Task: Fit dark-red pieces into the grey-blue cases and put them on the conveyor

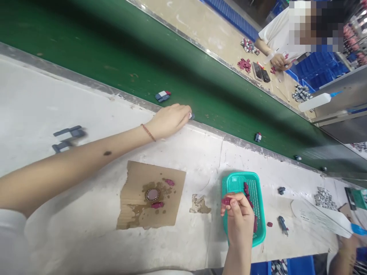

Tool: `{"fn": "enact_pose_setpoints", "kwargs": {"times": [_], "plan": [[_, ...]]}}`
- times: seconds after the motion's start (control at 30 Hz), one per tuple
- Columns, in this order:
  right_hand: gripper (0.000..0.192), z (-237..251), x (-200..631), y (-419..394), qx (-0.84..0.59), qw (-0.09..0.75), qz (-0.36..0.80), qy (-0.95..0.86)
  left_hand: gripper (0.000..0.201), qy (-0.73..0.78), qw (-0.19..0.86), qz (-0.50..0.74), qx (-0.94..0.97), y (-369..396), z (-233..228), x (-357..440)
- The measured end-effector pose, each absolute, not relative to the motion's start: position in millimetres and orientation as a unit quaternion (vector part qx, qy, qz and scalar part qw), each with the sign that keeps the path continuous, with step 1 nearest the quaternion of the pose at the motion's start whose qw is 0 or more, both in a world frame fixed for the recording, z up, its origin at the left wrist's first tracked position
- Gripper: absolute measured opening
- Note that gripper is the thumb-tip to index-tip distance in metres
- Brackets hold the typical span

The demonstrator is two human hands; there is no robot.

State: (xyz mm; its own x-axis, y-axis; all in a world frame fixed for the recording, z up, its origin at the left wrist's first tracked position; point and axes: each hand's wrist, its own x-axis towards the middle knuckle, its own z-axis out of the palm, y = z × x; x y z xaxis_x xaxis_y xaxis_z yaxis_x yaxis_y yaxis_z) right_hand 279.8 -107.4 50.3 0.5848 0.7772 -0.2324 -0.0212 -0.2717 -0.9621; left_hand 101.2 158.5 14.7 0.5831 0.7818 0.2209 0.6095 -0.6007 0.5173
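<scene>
My left hand (169, 120) reaches out to the near edge of the green conveyor belt (120, 49), its fingertips closed on a small dark part (192, 115) at the belt's rim. A blue, white and red part (163, 96) lies on the belt just beyond it. Over the teal plastic basket (239, 182), my right hand (239, 217) pinches a small dark red piece (226, 201). More dark red pieces (246, 190) lie in the basket.
A stained cardboard square (150, 194) with a round cap and red pieces lies between my arms. Grey-blue parts (69, 132) rest at left. Small parts (258, 137) ride the belt. Across it a person's hand (279, 61) works among red pieces. Metal bits (323, 198) lie at right.
</scene>
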Motion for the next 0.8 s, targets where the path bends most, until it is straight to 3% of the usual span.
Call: {"fn": "enact_pose_setpoints", "kwargs": {"times": [0.17, 0.3, 0.57, 0.8], "plan": [[0.029, 39, 244, -87, -0.690, 0.479, 0.424, -0.338, 0.036, 0.419, 0.575, 0.229, 0.664, 111, 32, 60], [0.027, 29, 214, -72, -0.676, 0.384, 0.420, -0.468, 0.038, 0.423, 0.723, 0.199, 0.509, 74, 35, 30], [0.036, 11, 174, -54, -0.548, 0.278, 0.256, -0.746, 0.045, 0.468, 0.789, 0.293, 0.270, 34, 27, 1], [0.034, 1, 167, -58, -0.524, 0.219, 0.122, -0.814, 0.047, 0.477, 0.762, 0.320, 0.299, 23, 20, -1]]}}
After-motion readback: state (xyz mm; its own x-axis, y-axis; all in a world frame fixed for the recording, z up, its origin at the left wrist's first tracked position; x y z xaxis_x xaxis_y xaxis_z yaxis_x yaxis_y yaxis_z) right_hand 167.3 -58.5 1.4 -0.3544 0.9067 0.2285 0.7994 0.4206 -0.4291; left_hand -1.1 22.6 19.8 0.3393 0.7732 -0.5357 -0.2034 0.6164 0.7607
